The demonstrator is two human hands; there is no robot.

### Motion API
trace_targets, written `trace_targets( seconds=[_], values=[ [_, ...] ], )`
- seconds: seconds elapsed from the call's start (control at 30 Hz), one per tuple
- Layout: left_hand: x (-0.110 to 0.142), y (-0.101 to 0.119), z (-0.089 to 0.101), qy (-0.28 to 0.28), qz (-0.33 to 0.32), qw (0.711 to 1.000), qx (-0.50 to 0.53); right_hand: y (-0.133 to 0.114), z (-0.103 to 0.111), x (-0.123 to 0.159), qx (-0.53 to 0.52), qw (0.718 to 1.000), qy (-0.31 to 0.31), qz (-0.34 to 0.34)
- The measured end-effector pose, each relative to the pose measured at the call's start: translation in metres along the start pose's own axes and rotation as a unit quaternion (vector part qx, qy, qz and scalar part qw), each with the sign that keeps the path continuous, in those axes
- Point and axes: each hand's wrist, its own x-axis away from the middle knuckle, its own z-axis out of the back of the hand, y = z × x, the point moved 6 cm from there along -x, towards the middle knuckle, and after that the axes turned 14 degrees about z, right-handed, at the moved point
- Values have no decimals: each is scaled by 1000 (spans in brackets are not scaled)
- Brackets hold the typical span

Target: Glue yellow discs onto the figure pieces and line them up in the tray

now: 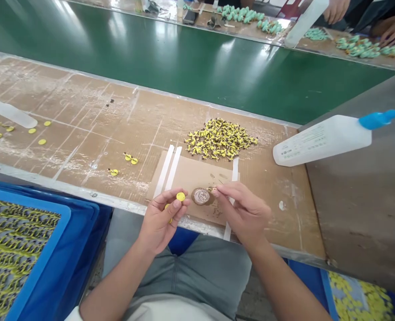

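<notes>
My left hand [165, 216] pinches a small round yellow disc [181, 196] between thumb and fingers, with more yellow showing deeper among the fingers. Just to its right sits a small round pot [201, 196] of glossy, pale brownish stuff on a taped cardboard sheet [193, 171]. Over the pot's right edge, my right hand [242, 209] is closed on a tiny yellow and dark figure piece [212, 189]. Behind the sheet lies a heap of similar yellow and dark figure pieces [220, 138].
Joined disc pieces [131, 158] and loose yellow discs [42, 141] lie to the left. A white bottle with a blue nozzle [324, 140] leans at right. Blue trays [67, 223] flank the bench. Beyond the green belt [150, 58] are other people's hands [392, 32] and turquoise pieces [360, 47].
</notes>
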Motion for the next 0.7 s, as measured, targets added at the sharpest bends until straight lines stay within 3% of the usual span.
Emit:
trace_targets(
  seconds=[0.1, 0.23, 0.7],
  values=[
    [1, -1, 1, -2, 5, 1000, 1, -5, -7, 3, 12, 997, -17, 73],
    [1, -2, 2, -4, 14, 1000, -3, -7, -7, 4, 32, 993, -23, 109],
    [0, -3, 5, -8, 31, 999, -2, -8, -9, 5, 30, 991, -46, 122]
  ],
)
